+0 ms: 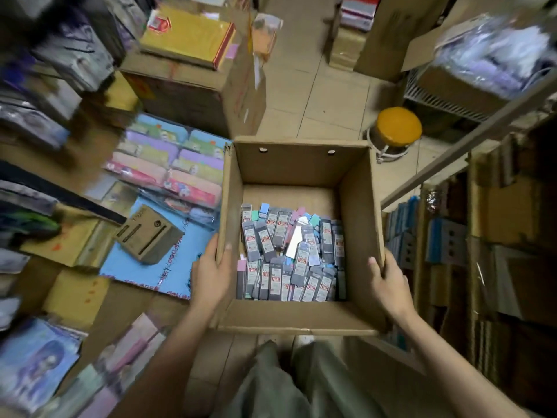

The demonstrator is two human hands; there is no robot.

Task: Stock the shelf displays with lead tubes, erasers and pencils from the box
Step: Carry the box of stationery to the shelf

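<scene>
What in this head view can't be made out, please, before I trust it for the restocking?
- Print on the packs: too small to read.
- Lower layers in the box: hidden by the top packs, so erasers or pencils can't be confirmed.
- Left hand and right hand: fingers outside the box walls are hidden; only the thumbs show over the rim.
- Left shelves: motion-blurred.
- Right shelf: cut off by the frame edge.

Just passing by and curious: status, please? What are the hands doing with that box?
Left hand and right hand grip the box by its side walls. Lead tubes heaped inside. Stool just beyond.
</scene>
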